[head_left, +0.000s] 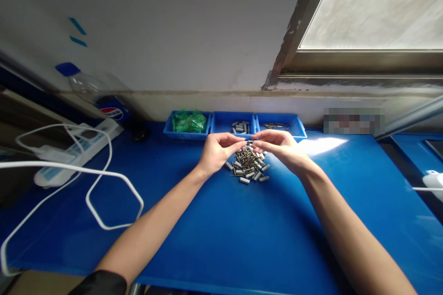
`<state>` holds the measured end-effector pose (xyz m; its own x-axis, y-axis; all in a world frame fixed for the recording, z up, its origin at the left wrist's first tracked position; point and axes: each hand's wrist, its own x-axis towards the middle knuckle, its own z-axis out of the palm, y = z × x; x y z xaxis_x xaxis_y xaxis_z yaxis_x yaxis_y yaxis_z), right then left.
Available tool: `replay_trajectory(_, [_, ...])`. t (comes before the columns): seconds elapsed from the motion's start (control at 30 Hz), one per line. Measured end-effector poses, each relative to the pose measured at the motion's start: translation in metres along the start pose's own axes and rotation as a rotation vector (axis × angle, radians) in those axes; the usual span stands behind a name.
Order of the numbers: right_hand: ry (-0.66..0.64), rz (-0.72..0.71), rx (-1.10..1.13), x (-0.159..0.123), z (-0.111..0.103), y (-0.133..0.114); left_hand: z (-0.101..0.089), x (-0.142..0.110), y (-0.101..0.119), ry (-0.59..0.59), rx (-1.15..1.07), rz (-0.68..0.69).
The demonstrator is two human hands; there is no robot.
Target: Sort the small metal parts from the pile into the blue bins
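Observation:
Above a pile of small metal parts [247, 163], my left hand [218, 151] and my right hand [282, 148] meet fingertip to fingertip. Between them they pinch a thin dark metal pin [249, 141], one end in each hand. The pile mixes short grey cylinders with slim brass-and-dark pins. Just behind the hands stand three joined blue trays: the left tray [168, 134] holds green plastic, the middle tray [218, 124] grey cylinders, and the right tray [298, 125] a few slim pins. The fingertips partly hide the pin's ends.
A blue table [214, 239] carries everything. On the left lie a white power strip [79, 152] and looping white cables [114, 173], with a Pepsi bottle [92, 87] behind. A wall and window [374, 18] bound the back. A blurred patch [353, 121] covers something at the right.

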<state>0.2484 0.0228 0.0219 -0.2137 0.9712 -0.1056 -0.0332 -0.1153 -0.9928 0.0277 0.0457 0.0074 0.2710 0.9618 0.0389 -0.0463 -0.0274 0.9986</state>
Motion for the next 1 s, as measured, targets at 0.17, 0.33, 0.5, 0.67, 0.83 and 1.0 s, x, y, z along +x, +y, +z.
replay_trajectory(0.17, [-0.018, -0.055, -0.003, 0.002, 0.003, 0.004, 0.008, -0.002, -0.008, -0.010, -0.036, -0.002])
replay_trajectory(0.33, [0.074, -0.053, 0.041, 0.002, 0.004, -0.002, 0.019, -0.003, -0.002, 0.011, -0.033, 0.023])
replay_trajectory(0.5, [-0.015, -0.073, 0.022, 0.001, -0.001, -0.003, 0.025, -0.003, 0.003, 0.024, -0.030, 0.091])
replay_trajectory(0.67, [0.140, -0.096, -0.022, 0.003, -0.008, 0.000, 0.016, 0.002, -0.002, -0.049, 0.292, 0.184])
replay_trajectory(0.83, [0.522, -0.242, -0.160, 0.005, -0.022, 0.004, 0.001, 0.004, -0.003, -0.314, 0.985, 0.309])
replay_trajectory(1.0, [0.590, -0.249, -0.124, -0.001, -0.018, 0.011, 0.004, 0.000, 0.000, -0.373, 1.178, 0.333])
